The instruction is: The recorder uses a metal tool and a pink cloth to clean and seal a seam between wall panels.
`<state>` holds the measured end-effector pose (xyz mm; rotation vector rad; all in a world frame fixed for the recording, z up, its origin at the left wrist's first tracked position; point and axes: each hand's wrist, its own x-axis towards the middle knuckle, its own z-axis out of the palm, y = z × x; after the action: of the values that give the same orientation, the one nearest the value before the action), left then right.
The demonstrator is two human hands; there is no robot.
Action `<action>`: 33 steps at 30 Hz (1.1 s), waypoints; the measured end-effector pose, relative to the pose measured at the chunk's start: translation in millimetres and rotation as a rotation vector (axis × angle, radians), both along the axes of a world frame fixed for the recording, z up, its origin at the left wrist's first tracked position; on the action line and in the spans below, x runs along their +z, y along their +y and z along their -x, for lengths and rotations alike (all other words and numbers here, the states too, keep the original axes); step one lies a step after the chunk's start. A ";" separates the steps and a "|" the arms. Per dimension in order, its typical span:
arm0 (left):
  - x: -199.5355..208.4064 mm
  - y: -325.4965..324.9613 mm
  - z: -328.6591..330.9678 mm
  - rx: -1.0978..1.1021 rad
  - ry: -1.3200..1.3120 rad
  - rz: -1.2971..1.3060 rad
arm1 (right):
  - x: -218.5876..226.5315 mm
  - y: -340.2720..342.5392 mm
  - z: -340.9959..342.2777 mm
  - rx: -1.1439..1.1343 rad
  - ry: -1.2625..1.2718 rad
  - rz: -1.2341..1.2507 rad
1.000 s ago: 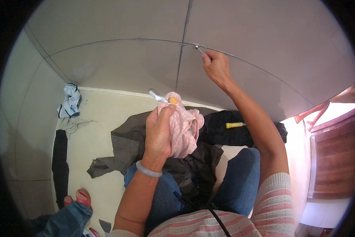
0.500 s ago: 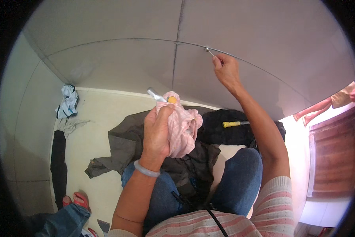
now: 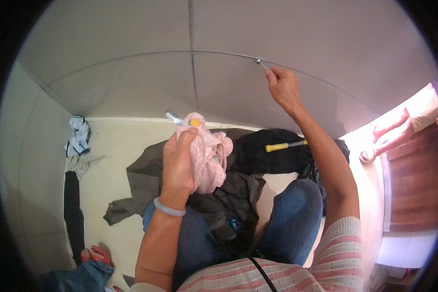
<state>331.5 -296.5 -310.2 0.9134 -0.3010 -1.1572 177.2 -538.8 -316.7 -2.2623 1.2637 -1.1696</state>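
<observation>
- Cloth (image 3: 206,163), pale pink and softly patterned, is bunched in the left hand (image 3: 176,158) in front of the knees, a yellow round patch (image 3: 194,122) near its top.
- The left hand is closed on that bundle, thumb laid along it (the rest of its grip is partly hidden); a smooth silvery piece (image 3: 174,118) sticks out past the thumb.
- The right hand (image 3: 284,87) is raised before the gray wall (image 3: 326,53), its fingers (image 3: 272,74) pinched together on a thin rod (image 3: 263,65) with a shiny round end.
- That end sits just beside a dark seam (whether it touches the wall, I cannot tell).
- Blue marking (image 3: 234,225) on the dark crumpled fabric by the knees is too small to read.
- A yellow-handled tool (image 3: 277,147) with a gray shaft lies on black cloth (image 3: 255,155), its far end running toward the right forearm.
- Pale, smooth floor (image 3: 104,182) shows between the gray-brown garment (image 3: 148,175) and a long black garment (image 3: 74,214) along the left wall.
- Another person's red sandal (image 3: 100,254) is at lower left; someone's legs (image 3: 399,131) stand at right, beside a brown panel (image 3: 416,190).
</observation>
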 end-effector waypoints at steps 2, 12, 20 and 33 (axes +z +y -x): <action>-0.2 0.1 -0.5 0.013 -0.009 -0.001 | 1.1 -1.3 8.1 -0.014 0.018 -0.010; -1.8 -2.0 2.9 0.019 0.004 -0.015 | 12.1 -5.5 52.9 -0.082 0.042 0.019; -14.1 -3.7 -4.8 0.038 -0.067 -0.050 | 14.3 -12.0 94.2 -0.144 0.053 0.050; -28.4 -10.0 -10.9 0.014 -0.086 -0.098 | 19.7 -24.2 174.7 -0.275 0.039 -0.004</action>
<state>342.4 -306.4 -338.7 1.0512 -0.3092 -1.1296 2.5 -562.9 -297.0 -2.1672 1.6306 -1.2143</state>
